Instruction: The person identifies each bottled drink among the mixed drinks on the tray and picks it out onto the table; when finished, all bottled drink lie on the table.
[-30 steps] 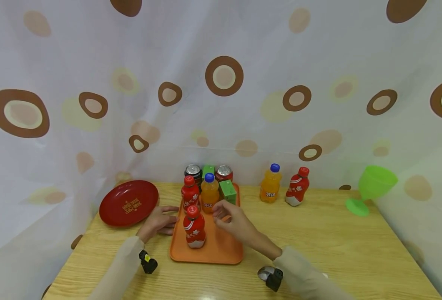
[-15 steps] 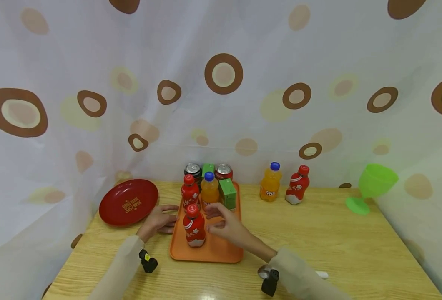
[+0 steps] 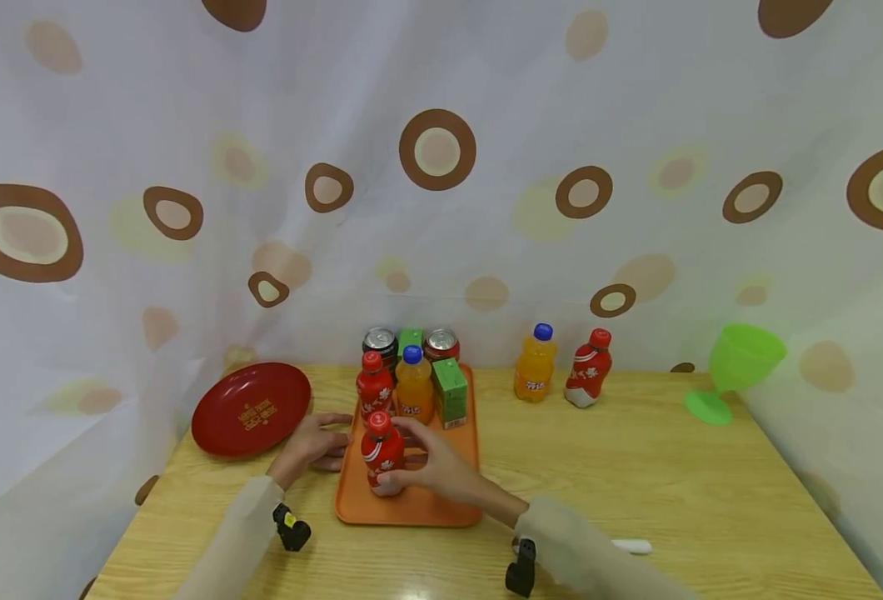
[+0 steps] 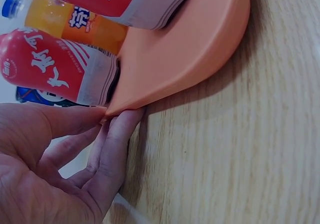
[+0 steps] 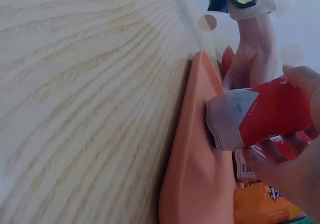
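Note:
An orange tray lies on the wooden table before me. At its left edge my left hand pinches the rim, thumb on top and fingers against the side in the left wrist view. My right hand holds a red bottle upright at the tray's front left, thumb and fingers curled about its body. Behind it on the tray stand another red bottle, an orange soda bottle, a green carton, a second green carton, a dark can and a red can.
A dark red plate sits left of the tray. To the right stand another orange soda bottle and a tilted-looking red bottle. A green goblet is at far right. A white handle shows beside the right sleeve.
My right hand has moved left and forward from beside the orange soda bottle, and its fingers have closed round the front red bottle. The left hand has stayed at the tray's edge.

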The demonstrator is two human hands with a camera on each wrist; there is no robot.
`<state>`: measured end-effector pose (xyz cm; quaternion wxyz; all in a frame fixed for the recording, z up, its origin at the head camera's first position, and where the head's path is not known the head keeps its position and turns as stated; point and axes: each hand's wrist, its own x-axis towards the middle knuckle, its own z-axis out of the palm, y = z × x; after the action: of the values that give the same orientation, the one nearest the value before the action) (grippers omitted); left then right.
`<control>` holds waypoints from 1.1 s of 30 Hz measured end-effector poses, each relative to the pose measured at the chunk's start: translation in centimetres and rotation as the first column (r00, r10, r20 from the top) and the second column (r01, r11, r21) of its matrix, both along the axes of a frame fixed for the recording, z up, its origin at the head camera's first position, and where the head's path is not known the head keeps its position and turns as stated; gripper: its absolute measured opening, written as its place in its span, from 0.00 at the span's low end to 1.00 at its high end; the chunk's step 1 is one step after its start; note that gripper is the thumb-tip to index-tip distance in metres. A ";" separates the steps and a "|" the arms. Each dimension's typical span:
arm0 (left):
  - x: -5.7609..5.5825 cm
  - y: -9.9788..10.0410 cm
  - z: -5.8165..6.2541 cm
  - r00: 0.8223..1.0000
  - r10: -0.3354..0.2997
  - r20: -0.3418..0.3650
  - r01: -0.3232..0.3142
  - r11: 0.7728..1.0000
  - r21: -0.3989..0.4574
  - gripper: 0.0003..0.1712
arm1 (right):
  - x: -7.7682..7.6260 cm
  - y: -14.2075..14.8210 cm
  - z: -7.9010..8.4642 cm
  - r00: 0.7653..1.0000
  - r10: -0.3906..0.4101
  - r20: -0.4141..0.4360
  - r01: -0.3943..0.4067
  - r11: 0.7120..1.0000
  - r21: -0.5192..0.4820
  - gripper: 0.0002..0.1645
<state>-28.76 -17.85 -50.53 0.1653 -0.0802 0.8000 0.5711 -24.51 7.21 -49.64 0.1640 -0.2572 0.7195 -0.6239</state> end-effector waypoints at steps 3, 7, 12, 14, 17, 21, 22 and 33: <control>0.1 -0.2 -0.1 1.000 0.002 -0.007 -0.002 1.000 0.003 0.29 | 0.1 -0.6 -0.3 0.999 -0.032 -0.006 0.032 0.999 0.018 0.41; 0.2 -0.2 0.0 1.000 -0.005 -0.022 0.005 1.000 0.013 0.29 | 0.4 -0.9 -0.2 0.997 -0.065 -0.038 0.066 0.997 0.036 0.41; 0.4 -0.4 0.0 1.000 -0.012 -0.026 0.013 1.000 0.025 0.29 | 0.7 -0.7 0.1 0.992 -0.084 -0.089 0.088 0.995 0.043 0.42; 0.3 -0.4 0.0 1.000 -0.015 -0.021 0.016 0.999 0.031 0.29 | 0.9 -0.5 0.3 0.991 -0.096 -0.088 0.099 0.994 0.036 0.42; 0.2 -0.4 -0.2 1.000 -0.015 -0.014 0.015 0.999 0.035 0.29 | 1.0 0.0 0.6 0.992 -0.110 -0.068 0.111 0.994 0.022 0.41; 0.1 -0.3 -0.3 1.000 -0.007 -0.009 0.007 0.999 0.031 0.29 | 1.0 0.4 0.7 0.990 -0.118 -0.071 0.120 0.992 0.027 0.41; 0.1 -0.4 -0.3 1.000 -0.003 -0.007 0.004 0.999 0.032 0.28 | 0.9 0.5 0.8 0.990 -0.121 -0.079 0.123 0.992 0.033 0.41; 0.3 -0.3 -0.2 1.000 -0.010 -0.002 0.010 0.999 0.041 0.29 | 1.0 1.8 1.3 0.987 -0.143 -0.067 0.147 0.987 0.059 0.41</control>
<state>-28.46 -18.13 -50.69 0.1691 -0.0723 0.7887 0.5866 -23.49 9.05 -48.31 0.1038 -0.2183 0.7607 -0.6024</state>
